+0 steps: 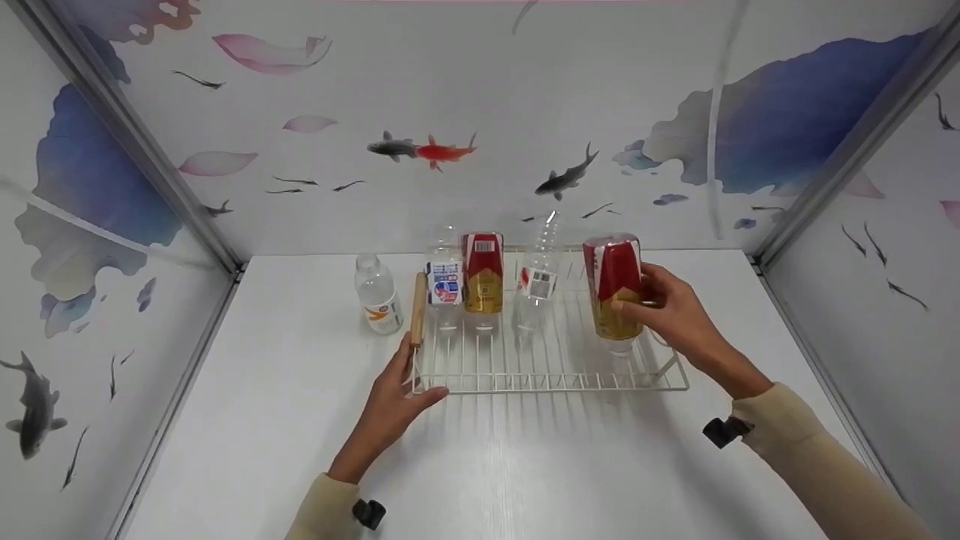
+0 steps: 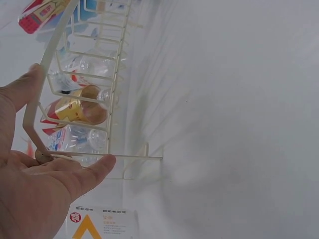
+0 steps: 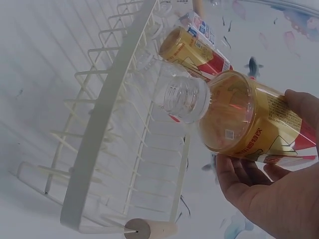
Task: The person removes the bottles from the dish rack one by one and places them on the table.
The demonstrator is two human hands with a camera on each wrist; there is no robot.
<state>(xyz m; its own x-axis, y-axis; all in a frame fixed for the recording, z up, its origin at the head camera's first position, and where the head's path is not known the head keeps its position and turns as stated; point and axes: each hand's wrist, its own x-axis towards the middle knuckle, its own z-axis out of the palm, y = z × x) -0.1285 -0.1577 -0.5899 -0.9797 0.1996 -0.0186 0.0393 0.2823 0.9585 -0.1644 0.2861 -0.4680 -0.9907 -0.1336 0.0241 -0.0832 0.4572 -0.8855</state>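
Observation:
A bottle with a red and gold label point(image 1: 616, 277) is upside down over the right side of a white wire rack point(image 1: 551, 384). My right hand point(image 1: 679, 315) grips its label, thumb in front and fingers behind; its bare neck point(image 3: 187, 99) points down toward the wires. My left hand point(image 1: 394, 390) holds the rack's front left corner, beside a wooden handle point(image 1: 418, 309). Inside the rack stand upside-down bottles: a clear one with a blue and white label point(image 1: 445, 283), another red and gold one point(image 1: 484, 274), and a clear, tilted one point(image 1: 536, 285).
Left of the rack, a small clear bottle point(image 1: 378, 296) stands upright with an orange and white label. The white table point(image 1: 480, 465) meets printed panels point(image 1: 480, 90) at the back and on both sides. A second wooden handle point(image 3: 149, 229) is on the rack's right end.

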